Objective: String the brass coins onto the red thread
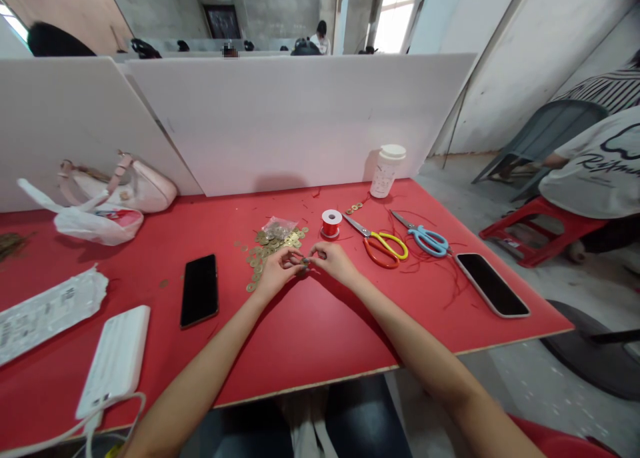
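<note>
one small piece (305,262), probably a brass coin though too tiny to make out surely, is pinched between the fingertips of the left hand (280,270) and the right hand (334,261), just above the red counter (320,338) and beside a loose pile of brass coins (265,250). such a coin should feel light and stiff, hard to damage, yet thin and slick enough to slip; opposite edges of its rim look like the best hold. a clear plastic bag (280,229) lies crumpled on the pile. the spool (331,215) to its right carries red thread (330,228). a lidded paper cup (383,178) stands upright near the white partition (310,118), its contents hidden. at left, a white plastic bag (95,226) with something red showing inside sits before a pale pink handbag (156,183).
</note>
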### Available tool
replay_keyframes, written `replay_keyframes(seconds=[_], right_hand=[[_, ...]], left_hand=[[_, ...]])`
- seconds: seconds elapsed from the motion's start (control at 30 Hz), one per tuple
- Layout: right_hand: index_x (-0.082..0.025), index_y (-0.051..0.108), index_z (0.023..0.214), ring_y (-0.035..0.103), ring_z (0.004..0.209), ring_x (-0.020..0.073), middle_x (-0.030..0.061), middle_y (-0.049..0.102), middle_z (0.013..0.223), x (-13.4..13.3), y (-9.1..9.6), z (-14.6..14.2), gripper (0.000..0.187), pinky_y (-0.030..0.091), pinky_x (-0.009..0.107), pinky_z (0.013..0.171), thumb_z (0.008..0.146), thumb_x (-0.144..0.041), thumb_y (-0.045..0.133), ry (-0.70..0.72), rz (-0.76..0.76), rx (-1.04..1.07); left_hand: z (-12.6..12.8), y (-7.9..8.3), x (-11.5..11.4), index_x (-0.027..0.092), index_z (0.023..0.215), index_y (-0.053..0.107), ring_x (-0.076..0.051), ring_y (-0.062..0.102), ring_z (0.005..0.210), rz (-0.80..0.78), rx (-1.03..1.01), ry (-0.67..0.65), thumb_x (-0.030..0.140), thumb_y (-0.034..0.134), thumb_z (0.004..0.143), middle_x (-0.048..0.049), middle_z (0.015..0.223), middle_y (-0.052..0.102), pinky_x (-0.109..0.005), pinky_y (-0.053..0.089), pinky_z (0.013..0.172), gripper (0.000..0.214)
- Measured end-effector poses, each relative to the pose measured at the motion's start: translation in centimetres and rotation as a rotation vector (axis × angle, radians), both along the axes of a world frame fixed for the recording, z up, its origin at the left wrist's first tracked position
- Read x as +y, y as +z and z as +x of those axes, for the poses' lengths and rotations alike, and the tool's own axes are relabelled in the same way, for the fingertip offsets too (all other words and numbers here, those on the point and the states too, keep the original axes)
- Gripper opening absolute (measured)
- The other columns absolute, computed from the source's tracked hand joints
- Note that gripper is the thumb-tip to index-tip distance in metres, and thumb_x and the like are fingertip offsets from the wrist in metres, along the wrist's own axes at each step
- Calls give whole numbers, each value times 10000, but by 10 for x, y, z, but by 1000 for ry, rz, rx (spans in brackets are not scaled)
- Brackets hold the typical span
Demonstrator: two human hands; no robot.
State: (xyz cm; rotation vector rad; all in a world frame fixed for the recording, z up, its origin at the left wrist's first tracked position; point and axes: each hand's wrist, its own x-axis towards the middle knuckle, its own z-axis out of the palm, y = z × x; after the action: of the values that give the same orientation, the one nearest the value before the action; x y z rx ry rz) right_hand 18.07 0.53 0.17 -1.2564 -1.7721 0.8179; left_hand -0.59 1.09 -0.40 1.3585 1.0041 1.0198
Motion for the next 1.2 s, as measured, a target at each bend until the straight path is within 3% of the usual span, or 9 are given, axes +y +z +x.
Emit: replay_keyframes(seconds=[0.23,0.43,0.6,0.83,1.0,1.1,1.2], right_hand=[[-192,677,745,416,621,133,-24,453,695,2,7,4,82,353,276,611,811,-223,713,2,118,19],[-216,711,821,521,784,176,27,526,860,0,15,13,51,425,313,733,853,-206,673,44,203,16],[-233,699,823,548,957,239,74,630,972,-4,20,14,79,416,375,865,880,-227,643,20,256,-13],[-230,575,778,552,724,163,-3,603,763,-1,14,4,156,467,312,726,879,-346,606,18,45,345],[-241,581,813,605,711,154,6,637,770,-2,11,0,293,500,292,694,870,-528,602,109,-120,592],[-240,623,842,632,754,158,31,666,835,-3,10,-2,400,504,291,710,868,-635,560,139,-165,602],[-236,636,826,622,748,153,28,663,822,-3,9,-5,438,499,284,714,857,-665,555,173,-185,539]], left_hand=[[-3,8,2,152,895,665,-192,708,654,-15,26,25,320,831,607,-13,688,676,-323,579,703,372],[-5,9,2,161,888,675,-151,647,573,-30,-28,56,363,858,587,8,686,639,-292,569,595,406],[-6,5,3,155,861,678,-119,617,557,-23,-81,60,366,873,584,15,703,620,-250,542,559,398],[-5,6,2,143,840,697,-135,643,562,-67,-110,34,362,890,574,7,669,624,-268,569,568,395],[-6,2,2,150,813,678,-171,649,519,-239,-273,-16,400,927,517,-7,650,656,-321,581,506,461],[-6,-4,6,156,771,683,-136,643,533,-273,-391,6,375,966,433,1,651,672,-270,572,542,492],[-8,-8,9,143,757,697,-111,632,534,-290,-455,-17,346,973,445,-3,657,689,-246,566,584,463]])
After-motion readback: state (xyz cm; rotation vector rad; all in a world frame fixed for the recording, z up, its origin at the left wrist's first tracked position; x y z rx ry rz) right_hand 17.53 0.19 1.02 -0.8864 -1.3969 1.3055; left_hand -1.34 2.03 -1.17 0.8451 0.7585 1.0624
